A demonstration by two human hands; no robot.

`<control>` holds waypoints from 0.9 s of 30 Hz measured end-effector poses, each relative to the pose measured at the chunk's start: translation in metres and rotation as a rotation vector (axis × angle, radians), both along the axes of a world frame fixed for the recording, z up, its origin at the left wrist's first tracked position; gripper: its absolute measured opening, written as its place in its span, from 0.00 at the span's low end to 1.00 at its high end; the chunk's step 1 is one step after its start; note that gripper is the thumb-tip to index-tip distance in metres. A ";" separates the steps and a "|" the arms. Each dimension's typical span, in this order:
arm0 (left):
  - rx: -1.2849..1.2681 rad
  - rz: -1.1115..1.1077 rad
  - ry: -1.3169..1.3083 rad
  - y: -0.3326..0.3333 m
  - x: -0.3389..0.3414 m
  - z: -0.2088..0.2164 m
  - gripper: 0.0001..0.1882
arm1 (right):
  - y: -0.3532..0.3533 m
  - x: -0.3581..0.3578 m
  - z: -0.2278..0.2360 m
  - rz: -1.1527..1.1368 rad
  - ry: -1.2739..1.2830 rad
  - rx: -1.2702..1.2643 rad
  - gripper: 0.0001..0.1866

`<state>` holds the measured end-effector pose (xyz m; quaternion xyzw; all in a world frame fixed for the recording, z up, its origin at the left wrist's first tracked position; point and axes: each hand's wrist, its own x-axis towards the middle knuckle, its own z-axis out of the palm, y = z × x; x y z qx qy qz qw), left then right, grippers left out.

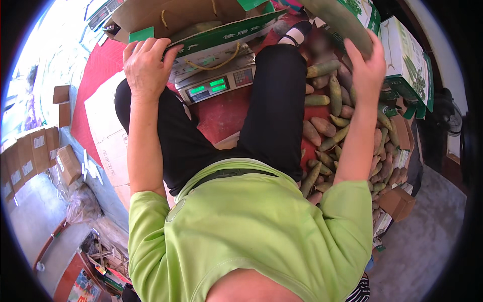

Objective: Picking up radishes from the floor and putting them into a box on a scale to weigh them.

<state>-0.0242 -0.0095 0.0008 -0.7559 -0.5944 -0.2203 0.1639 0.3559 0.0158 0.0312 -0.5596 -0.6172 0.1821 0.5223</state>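
My left hand (148, 68) has its fingers over the near rim of an open green-and-white carton (211, 43) with rope handles. The carton rests on a digital scale (201, 95) with lit green displays. Inside, a long green vegetable (196, 30) shows only in part, the rest hidden by the carton wall. At the upper right, my right hand (370, 65) is wrapped round a large, long green radish (342, 22), held above the floor pile. That pile, beside my right leg, mixes green radishes (336, 95) with reddish-brown roots (322, 126).
Green-and-white cartons (410, 60) stand at the right, beyond the pile. A black fan (448, 113) is behind them. Flattened cardboard (108, 146) lies left of my legs on a red cloth (95, 90). Brown boxes (35, 151) line the far left. A second scale (103, 12) is at the top left.
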 end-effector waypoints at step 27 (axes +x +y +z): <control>0.102 0.020 0.011 0.003 -0.005 -0.004 0.14 | -0.168 0.136 -0.299 -0.272 -0.355 -0.778 0.20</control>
